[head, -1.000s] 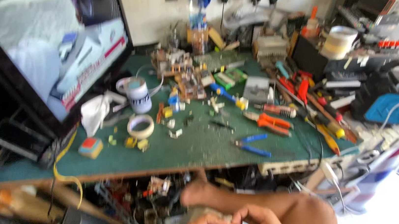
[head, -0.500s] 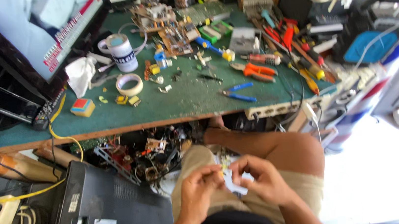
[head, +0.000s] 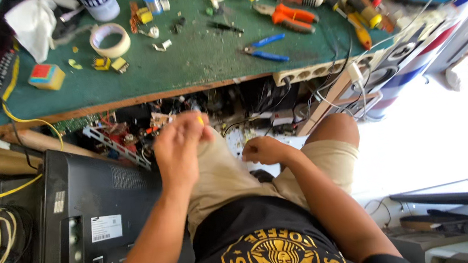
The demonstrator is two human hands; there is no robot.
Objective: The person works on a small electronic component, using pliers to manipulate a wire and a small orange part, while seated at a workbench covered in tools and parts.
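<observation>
My left hand [head: 181, 148] is raised in front of the bench edge, its fingertips pinched on a small yellow piece [head: 201, 119]. My right hand [head: 265, 150] sits lower, between my knees, with its fingers curled on a white circuit board [head: 245, 140] that lies in my lap. The two hands are apart. I am seated in beige shorts [head: 221, 176], and the board is mostly hidden by my hand and leg.
The green workbench [head: 192, 66] carries a tape roll [head: 110, 40], blue pliers [head: 263, 50], orange pliers [head: 291, 15], a coloured cube [head: 45, 76] and a white tissue [head: 31, 19]. A power strip [head: 309, 71] runs along the bench's edge. A black screen casing [head: 98, 215] stands at my left, and loose electronics lie under the bench.
The view has tilted down towards my lap. My hands, together on a small white item before, have parted: the left rose with a yellow piece and the right stayed low.
</observation>
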